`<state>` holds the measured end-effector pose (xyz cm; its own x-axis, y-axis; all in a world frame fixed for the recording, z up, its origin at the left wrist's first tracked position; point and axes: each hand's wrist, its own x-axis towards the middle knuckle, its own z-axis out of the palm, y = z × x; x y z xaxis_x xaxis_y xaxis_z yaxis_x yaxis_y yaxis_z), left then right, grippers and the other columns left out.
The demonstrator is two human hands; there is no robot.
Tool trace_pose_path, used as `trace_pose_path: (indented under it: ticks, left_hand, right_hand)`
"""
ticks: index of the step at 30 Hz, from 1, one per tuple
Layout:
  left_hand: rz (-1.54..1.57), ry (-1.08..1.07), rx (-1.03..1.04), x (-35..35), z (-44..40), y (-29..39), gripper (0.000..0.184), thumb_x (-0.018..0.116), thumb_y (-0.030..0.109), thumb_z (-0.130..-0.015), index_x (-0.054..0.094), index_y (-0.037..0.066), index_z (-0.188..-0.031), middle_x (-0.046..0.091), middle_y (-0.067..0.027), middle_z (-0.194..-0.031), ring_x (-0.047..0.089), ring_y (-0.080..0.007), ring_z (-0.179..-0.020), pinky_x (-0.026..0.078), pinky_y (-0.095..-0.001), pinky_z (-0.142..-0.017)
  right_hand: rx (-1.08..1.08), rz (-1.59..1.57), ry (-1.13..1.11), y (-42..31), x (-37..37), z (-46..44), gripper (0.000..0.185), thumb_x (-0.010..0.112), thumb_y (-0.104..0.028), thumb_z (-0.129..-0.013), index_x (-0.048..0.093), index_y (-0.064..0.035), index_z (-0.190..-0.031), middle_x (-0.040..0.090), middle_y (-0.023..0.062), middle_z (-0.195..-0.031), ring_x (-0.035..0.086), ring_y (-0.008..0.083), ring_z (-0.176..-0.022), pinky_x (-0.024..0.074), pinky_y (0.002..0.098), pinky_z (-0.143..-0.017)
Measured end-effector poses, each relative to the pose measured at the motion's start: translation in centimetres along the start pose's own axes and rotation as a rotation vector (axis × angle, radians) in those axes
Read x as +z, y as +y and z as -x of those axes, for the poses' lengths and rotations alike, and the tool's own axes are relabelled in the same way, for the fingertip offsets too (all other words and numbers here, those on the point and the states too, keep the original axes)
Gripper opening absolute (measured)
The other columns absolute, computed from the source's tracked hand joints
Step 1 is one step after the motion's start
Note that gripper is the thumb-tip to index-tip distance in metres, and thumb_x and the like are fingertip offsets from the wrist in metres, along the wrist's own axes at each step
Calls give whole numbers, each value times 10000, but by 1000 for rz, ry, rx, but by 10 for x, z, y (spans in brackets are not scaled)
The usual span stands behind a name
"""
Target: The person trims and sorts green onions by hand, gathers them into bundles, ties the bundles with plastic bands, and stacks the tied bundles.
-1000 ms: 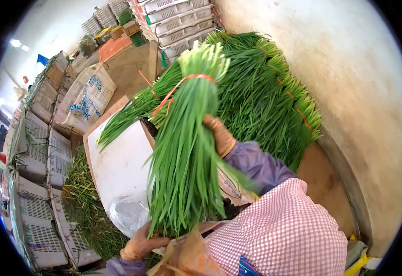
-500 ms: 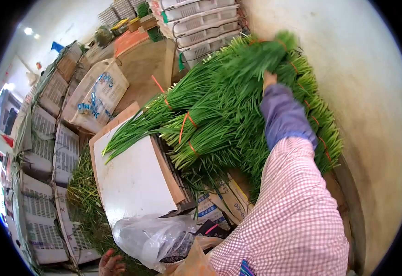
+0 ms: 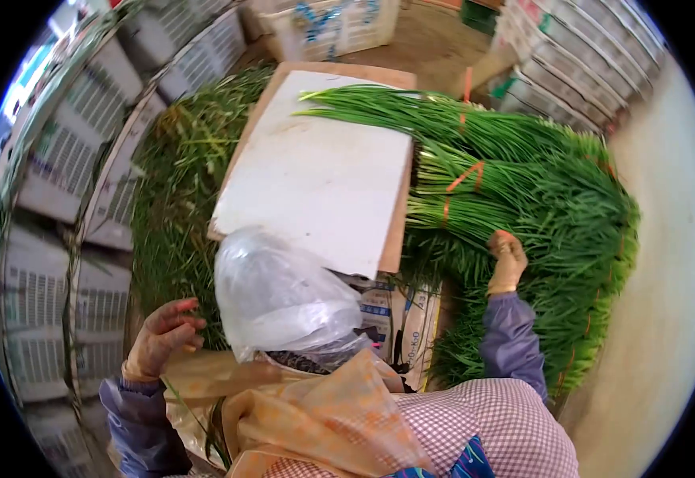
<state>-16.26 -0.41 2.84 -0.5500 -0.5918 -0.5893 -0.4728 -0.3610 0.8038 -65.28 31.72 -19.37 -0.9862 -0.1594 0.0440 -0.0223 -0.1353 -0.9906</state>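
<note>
Loosely curled, my left hand (image 3: 164,336) is at the lower left with its fingers apart and nothing in them, left of a clear plastic bag (image 3: 280,295). My right hand (image 3: 507,261) is over the green leaves, its fingers bent together near a tied bundle (image 3: 463,213); whether anything is between them is too small to tell. Long green bundles with orange ties form a large pile (image 3: 570,239) on the right. One bundle (image 3: 363,109) lies with its leaf tips across the top of a white board (image 3: 316,175).
Loose green scraps (image 3: 184,175) lie left of the board. White crates (image 3: 77,151) line the far left, and stacked crates (image 3: 578,56) stand at the upper right. Behind the board is a white basket (image 3: 347,28). A pale wall (image 3: 666,263) bounds the right side.
The bundle held a second ago has been laid on the pile and let go. My right hand has come back toward me. The view has turned left, and my left hand shows more fully.
</note>
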Motion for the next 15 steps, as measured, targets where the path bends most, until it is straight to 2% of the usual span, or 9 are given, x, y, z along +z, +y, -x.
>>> trace_pose_path:
  ticks: [2, 3, 6, 7, 10, 11, 12, 14, 15]
  left_hand:
    - [-21, -2, -5, -1, 9, 2, 521, 664, 150, -804, 456, 55, -1272, 595, -110, -1037, 610, -166, -809, 496, -289, -740]
    - [-64, -31, -8, -1, 14, 1, 503, 637, 109, -821, 451, 64, -1286, 591, -104, -1051, 594, -153, -848, 481, -285, -776]
    - [-5, -30, -2, -10, 24, -22, 522, 638, 83, -809, 436, 35, -1288, 572, -119, -1065, 588, -164, -858, 480, -294, -783]
    - [1, -12, -9, -8, 30, -26, 504, 609, 45, -819, 433, 32, -1292, 569, -113, -1069, 583, -162, -859, 477, -294, -790]
    - [61, 3, -35, -14, 46, -46, 507, 607, 47, -823, 428, 27, -1297, 569, -110, -1069, 580, -158, -865, 475, -288, -792]
    - [119, -2, -100, -16, 51, -53, 526, 633, 112, -838, 419, 67, -1317, 563, -44, -1081, 529, -83, -837, 458, -223, -720]
    - [194, -8, -129, -21, 55, -66, 535, 629, 135, -849, 403, 55, -1327, 557, -47, -1095, 528, -81, -840, 455, -212, -687]
    - [180, 22, -128, -23, 59, -85, 544, 630, 133, -849, 393, 30, -1327, 553, -60, -1100, 536, -87, -852, 457, -216, -711]
    - [195, 34, -136, -25, 61, -87, 544, 630, 133, -849, 393, 30, -1327, 553, -60, -1100, 536, -87, -852, 457, -216, -711]
  right_hand:
    - [23, 39, -208, -57, 75, 38, 175, 573, -138, -883, 646, -1, -964, 648, 66, -791, 606, 145, -706, 491, 254, -679]
    - [15, 88, -341, -81, 106, 46, 177, 577, -130, -876, 641, 7, -968, 646, 69, -787, 603, 139, -704, 484, 251, -675]
    - [3, 178, -737, -125, 193, 59, 173, 579, -105, -859, 631, 24, -962, 638, 69, -774, 593, 126, -705, 470, 239, -667]
    - [-18, 196, -874, -128, 221, 60, 177, 574, -100, -854, 625, 32, -960, 631, 66, -762, 583, 124, -693, 467, 238, -672]
    - [-16, 267, -1195, -125, 315, 65, 181, 581, -99, -834, 636, 34, -944, 628, 59, -759, 573, 116, -691, 468, 240, -667]
    - [-15, 271, -1227, -118, 349, 67, 181, 581, -99, -834, 636, 34, -944, 628, 59, -759, 573, 116, -691, 468, 240, -667]
    - [-39, 335, -1307, -109, 383, 69, 174, 593, -104, -834, 640, 35, -929, 626, 54, -763, 570, 113, -695, 471, 243, -665]
    - [-135, 489, -1401, -94, 446, 76, 168, 609, -111, -825, 648, 30, -908, 621, 35, -758, 559, 99, -693, 468, 243, -652]
    - [-267, 572, -1400, -71, 478, 74, 200, 638, -187, -797, 666, -19, -903, 647, 78, -742, 583, 141, -680, 472, 289, -652]
